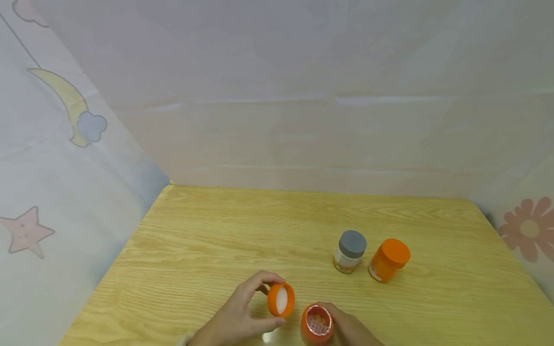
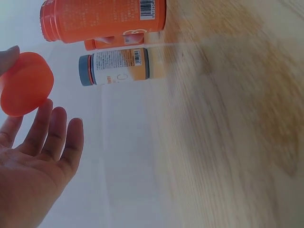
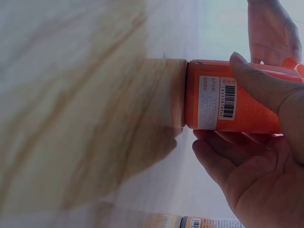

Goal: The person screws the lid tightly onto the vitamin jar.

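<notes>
Left hand (image 1: 235, 317) pinches orange cap (image 1: 280, 300); right hand (image 1: 350, 329) grips opened bottle (image 1: 317, 325) — near table edge.

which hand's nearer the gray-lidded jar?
Right. The right hand, gripping the open orange bottle, sits just below and left of the gray-lidded jar. The left hand, pinching the orange cap, is farther left.

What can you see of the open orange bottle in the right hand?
The open orange bottle looks like glossy plastic, cap off, its mouth facing the head camera with small pieces visible inside. A white label with a barcode runs along its side. It stands upright with its base on the wooden table. The right hand grips it, thumb across the label. The left hand holds the orange cap beside it.
</notes>
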### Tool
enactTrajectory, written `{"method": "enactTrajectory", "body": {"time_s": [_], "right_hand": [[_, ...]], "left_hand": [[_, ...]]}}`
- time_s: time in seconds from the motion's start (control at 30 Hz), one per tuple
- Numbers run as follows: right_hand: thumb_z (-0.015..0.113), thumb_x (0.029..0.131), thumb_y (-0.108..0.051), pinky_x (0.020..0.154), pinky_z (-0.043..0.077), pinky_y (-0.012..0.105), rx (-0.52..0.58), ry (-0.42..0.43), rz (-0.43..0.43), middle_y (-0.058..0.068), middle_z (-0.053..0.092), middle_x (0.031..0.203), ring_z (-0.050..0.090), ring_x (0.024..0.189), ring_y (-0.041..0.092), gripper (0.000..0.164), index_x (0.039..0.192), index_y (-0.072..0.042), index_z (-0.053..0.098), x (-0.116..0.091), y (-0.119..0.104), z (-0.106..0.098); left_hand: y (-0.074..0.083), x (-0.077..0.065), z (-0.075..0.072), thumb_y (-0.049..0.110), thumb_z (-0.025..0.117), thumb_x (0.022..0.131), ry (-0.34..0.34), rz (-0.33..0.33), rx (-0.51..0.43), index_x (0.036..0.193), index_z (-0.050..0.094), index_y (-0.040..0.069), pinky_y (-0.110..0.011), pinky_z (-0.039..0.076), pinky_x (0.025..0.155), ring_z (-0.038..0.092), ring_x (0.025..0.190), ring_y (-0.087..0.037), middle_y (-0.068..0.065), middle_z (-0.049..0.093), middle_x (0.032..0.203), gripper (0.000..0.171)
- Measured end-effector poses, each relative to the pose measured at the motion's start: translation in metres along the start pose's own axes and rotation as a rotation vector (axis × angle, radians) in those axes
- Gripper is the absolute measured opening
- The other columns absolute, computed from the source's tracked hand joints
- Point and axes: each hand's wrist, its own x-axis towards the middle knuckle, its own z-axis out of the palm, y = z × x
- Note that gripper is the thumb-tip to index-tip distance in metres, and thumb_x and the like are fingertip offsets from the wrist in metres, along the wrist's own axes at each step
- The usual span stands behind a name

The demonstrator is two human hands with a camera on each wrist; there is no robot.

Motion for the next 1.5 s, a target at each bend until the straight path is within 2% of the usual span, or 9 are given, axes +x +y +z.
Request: {"method": "enactTrajectory", "body": {"time_s": [0.23,0.37,0.47,0.6,0.67,0.8,0.93,1.13,1.5], "right_hand": [[0.081,0.083,-0.031,0.09,0.044,0.016,-0.026,0.011,-0.013,0.012,0.061,0.134,0.054,0.11,-0.005,0.069,0.141,-0.012,0.048,-0.001,0.0,0.0],[0.081,0.083,-0.029,0.097,0.051,0.039,0.027,-0.002,0.038,0.014,0.059,0.137,0.057,0.113,0.006,0.07,0.142,-0.012,0.048,-0.001,0.0,0.001],[0.081,0.082,-0.03,0.097,0.048,0.06,0.042,-0.005,0.062,0.015,0.058,0.138,0.058,0.116,0.018,0.072,0.142,-0.011,0.047,-0.001,0.0,0.002],[0.081,0.083,-0.033,0.098,0.044,0.066,0.031,-0.004,0.062,0.016,0.058,0.139,0.059,0.119,0.021,0.072,0.142,-0.012,0.047,0.0,-0.001,0.002],[0.08,0.083,-0.033,0.098,0.045,0.065,0.033,-0.009,0.052,0.015,0.058,0.139,0.059,0.118,0.016,0.071,0.142,-0.013,0.047,0.0,0.0,0.001],[0.081,0.082,-0.032,0.098,0.049,0.058,0.053,-0.014,0.04,0.013,0.059,0.137,0.058,0.114,0.006,0.069,0.141,-0.015,0.049,0.001,0.0,0.001],[0.082,0.081,-0.033,0.097,0.051,0.039,0.023,-0.005,0.04,0.008,0.06,0.136,0.056,0.112,0.001,0.068,0.139,-0.018,0.05,0.001,0.0,0.001],[0.08,0.084,-0.033,0.091,0.042,0.015,-0.015,0.002,-0.023,0.008,0.061,0.136,0.054,0.113,-0.004,0.064,0.14,-0.019,0.05,-0.001,-0.003,0.002],[0.075,0.089,-0.029,0.092,0.042,0.011,0.047,-0.035,-0.089,0.013,0.06,0.136,0.054,0.114,-0.006,0.06,0.141,-0.016,0.049,0.0,-0.005,0.003]], "left_hand": [[0.002,0.001,0.001,0.014,0.081,0.082,0.002,0.047,0.025,0.132,0.05,0.012,-0.027,0.051,0.089,0.061,0.106,-0.012,-0.002,0.064,0.122,0.058],[0.003,0.001,0.002,0.013,0.08,0.083,-0.021,0.053,0.004,0.132,0.049,0.01,-0.029,0.052,0.092,0.063,0.105,-0.013,-0.003,0.064,0.122,0.058],[0.004,0.001,0.003,0.015,0.079,0.085,-0.044,0.051,-0.001,0.133,0.048,0.01,-0.029,0.052,0.093,0.064,0.103,-0.014,-0.004,0.064,0.122,0.057],[0.004,0.001,0.004,0.017,0.08,0.084,-0.044,0.04,0.001,0.13,0.047,0.009,-0.029,0.053,0.091,0.064,0.102,-0.014,-0.004,0.065,0.119,0.057],[0.005,0.0,0.005,0.017,0.081,0.083,-0.038,0.011,-0.022,0.127,0.047,0.01,-0.028,0.053,0.091,0.064,0.103,-0.015,-0.003,0.065,0.119,0.056],[0.005,0.001,0.006,0.018,0.082,0.082,-0.026,0.024,0.003,0.126,0.048,0.011,-0.026,0.053,0.089,0.062,0.104,-0.013,-0.002,0.065,0.118,0.056],[0.005,0.003,0.007,0.019,0.083,0.081,-0.023,0.057,0.037,0.127,0.05,0.009,-0.027,0.053,0.088,0.06,0.105,-0.009,-0.002,0.064,0.118,0.057],[0.008,0.007,0.011,0.018,0.085,0.078,-0.006,0.101,0.029,0.127,0.053,0.011,-0.03,0.053,0.088,0.061,0.106,-0.011,-0.002,0.066,0.118,0.059],[0.011,0.014,0.018,0.016,0.087,0.073,-0.012,0.155,0.031,0.132,0.057,0.014,-0.028,0.052,0.09,0.058,0.107,-0.012,-0.002,0.066,0.121,0.065]]}}
